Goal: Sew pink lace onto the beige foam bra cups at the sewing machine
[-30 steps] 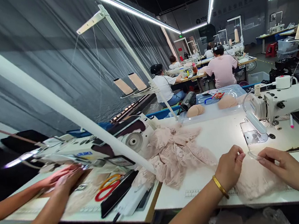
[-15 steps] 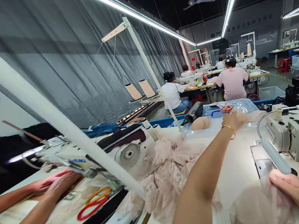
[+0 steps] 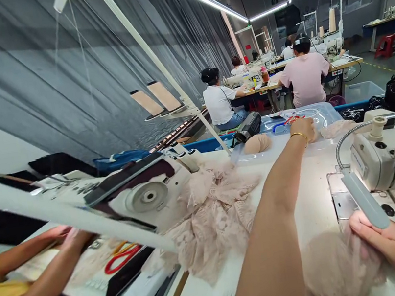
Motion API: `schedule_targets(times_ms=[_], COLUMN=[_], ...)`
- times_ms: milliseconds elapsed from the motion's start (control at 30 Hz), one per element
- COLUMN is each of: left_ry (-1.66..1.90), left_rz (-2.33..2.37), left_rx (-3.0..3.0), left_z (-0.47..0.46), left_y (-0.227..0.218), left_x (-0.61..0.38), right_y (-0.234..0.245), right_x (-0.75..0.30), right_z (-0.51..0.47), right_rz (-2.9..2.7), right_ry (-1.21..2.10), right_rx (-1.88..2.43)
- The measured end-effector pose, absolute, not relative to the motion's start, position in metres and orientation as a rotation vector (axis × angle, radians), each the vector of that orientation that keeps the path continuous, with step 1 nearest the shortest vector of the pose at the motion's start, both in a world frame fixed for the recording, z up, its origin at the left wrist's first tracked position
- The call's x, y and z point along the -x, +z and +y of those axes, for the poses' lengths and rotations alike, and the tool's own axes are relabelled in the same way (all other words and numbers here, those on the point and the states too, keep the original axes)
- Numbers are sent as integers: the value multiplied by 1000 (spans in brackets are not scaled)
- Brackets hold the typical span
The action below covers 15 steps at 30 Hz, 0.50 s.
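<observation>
My left hand (image 3: 302, 128), with a gold bangle at the wrist, is stretched out over a clear plastic lid or tray (image 3: 275, 148). Its fingers point down and away, mostly hidden, beside a small red-handled tool (image 3: 292, 119) and a beige cup-shaped piece partly under the hand. Pinched between thumb and fingers, sheer beige fabric (image 3: 330, 266) hangs from my right hand (image 3: 376, 235) at the front of the table. That hand is just below the grey lamp or guard (image 3: 366, 199) of the sewing machine (image 3: 387, 154). Another beige cup (image 3: 257, 143) lies on the tray's left.
A heap of beige lace (image 3: 215, 214) lies left of my arm. A white pole (image 3: 61, 208) crosses in front of the neighbouring machine (image 3: 148, 195). At left, a co-worker's hands (image 3: 71, 236) are near red-handled scissors (image 3: 121, 258). A thread stand (image 3: 183, 100) holds two cones.
The view has tilted down and shifted. My left hand has moved slightly over the tray, close to the red-handled tool. My right hand keeps the sheer fabric at nearly the same place.
</observation>
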<state>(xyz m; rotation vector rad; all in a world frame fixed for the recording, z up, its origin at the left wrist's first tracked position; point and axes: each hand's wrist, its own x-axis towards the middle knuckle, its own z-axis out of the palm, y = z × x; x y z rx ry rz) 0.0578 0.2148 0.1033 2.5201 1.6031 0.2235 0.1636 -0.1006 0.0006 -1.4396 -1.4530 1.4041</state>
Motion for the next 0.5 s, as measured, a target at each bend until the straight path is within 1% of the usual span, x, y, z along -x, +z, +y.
schedule_targets(times_ms=[133, 200, 333, 400, 500], left_ry=[198, 159, -19, -47, 52], left_rz=[1433, 1330, 1137, 1116, 1197], left_rx=[-2728, -2801, -2823, -2786, -2719], left_z=[168, 132, 77, 73, 96], left_y=[118, 110, 79, 73, 84], left_x=[-14, 10, 45, 48, 31], right_y=[-6, -10, -15, -16, -17], right_x=[-161, -160, -157, -157, -158], right_z=[-100, -99, -99, -99, -98], right_rz=[-1485, -1499, -1516, -1500, -1531], right_ry=[1395, 1376, 1300, 1254, 1265], right_rx=[1448, 1452, 1449, 1437, 1403])
